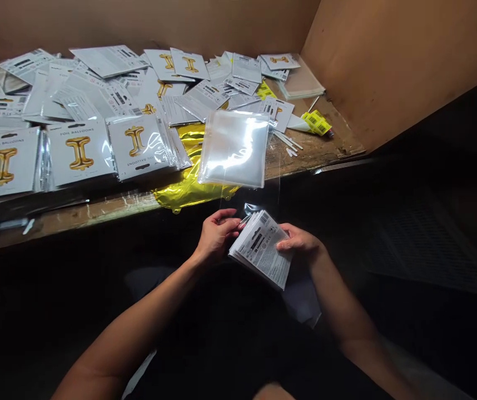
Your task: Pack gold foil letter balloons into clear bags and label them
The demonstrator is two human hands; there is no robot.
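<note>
My right hand (pixel 299 241) grips a stack of foil balloon packets (pixel 263 250) from the right side, thumb on top. The stack is tilted, with its printed back and barcode facing up. At its upper left, my left hand (pixel 219 233) pinches a thin clear plastic bag (pixel 252 209), whose outline is faint against the dark. Just beyond both hands, a pile of clear plastic sleeves (pixel 234 150) lies at the table edge, partly over a gold foil balloon (pixel 192 180).
Stacked packets (pixel 80 153) with gold balloon pictures line the table's left front, loose packets (pixel 113 60) heaped behind them. Yellow barcode labels (pixel 317 122) and white sticks (pixel 289 141) lie on the wooden table (pixel 342 136) at right. Cardboard walls (pixel 388 72) rise around it.
</note>
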